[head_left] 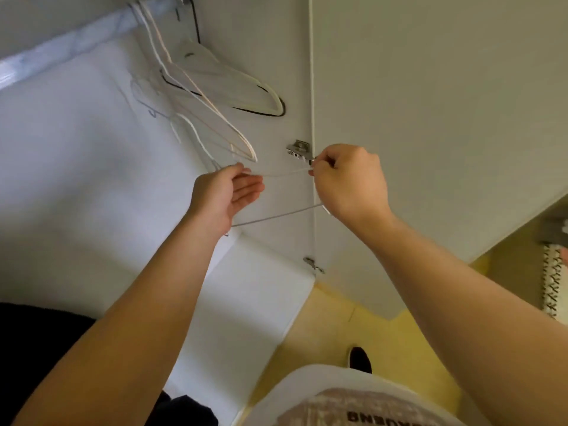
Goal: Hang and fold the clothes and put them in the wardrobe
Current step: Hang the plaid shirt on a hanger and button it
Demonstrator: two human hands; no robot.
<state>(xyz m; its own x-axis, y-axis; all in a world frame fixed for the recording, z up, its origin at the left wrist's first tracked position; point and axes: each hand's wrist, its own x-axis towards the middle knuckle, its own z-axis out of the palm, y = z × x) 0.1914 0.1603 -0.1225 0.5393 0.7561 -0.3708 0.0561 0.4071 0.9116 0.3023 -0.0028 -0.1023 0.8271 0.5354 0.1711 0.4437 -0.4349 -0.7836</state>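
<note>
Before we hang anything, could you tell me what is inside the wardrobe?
Several bare hangers hang from the rail; the right hand pinches another hanger. No clothes show on the rail; the arms hide the lower part.

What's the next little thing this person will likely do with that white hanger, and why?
Probably pull the hanger clear of the wardrobe with the right hand, whose fingers pinch it. It carries no garment, the left hand is open beside it, and other hangers hang on the rod.
</note>
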